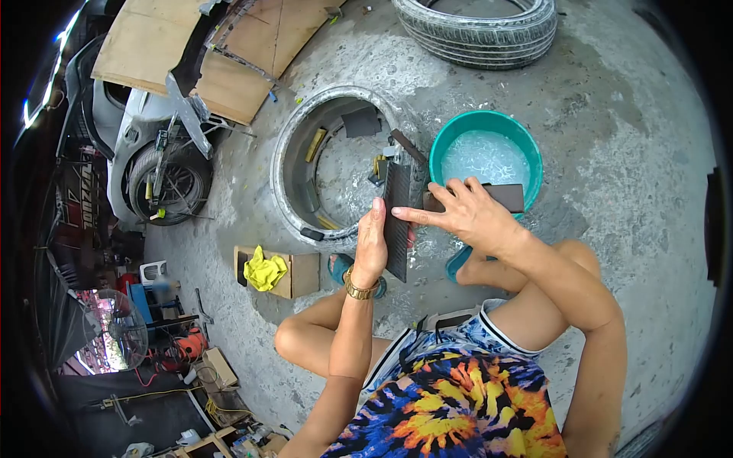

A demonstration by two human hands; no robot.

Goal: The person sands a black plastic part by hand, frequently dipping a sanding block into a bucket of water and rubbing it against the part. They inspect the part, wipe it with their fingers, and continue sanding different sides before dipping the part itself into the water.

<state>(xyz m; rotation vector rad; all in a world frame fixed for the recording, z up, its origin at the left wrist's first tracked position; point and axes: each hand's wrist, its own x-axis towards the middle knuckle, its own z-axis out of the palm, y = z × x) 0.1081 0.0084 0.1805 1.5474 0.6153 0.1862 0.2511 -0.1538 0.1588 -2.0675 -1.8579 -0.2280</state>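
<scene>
Here's the left hand with the dark strip clamped between thumb and fingers, holding it lengthwise beside the ring's right edge, in front of the seated person. And the right hand comes across, thumb reaching the strip's face, fingers spread over a brown block at the green basin's near rim; whether they grip it, I can't tell.
</scene>
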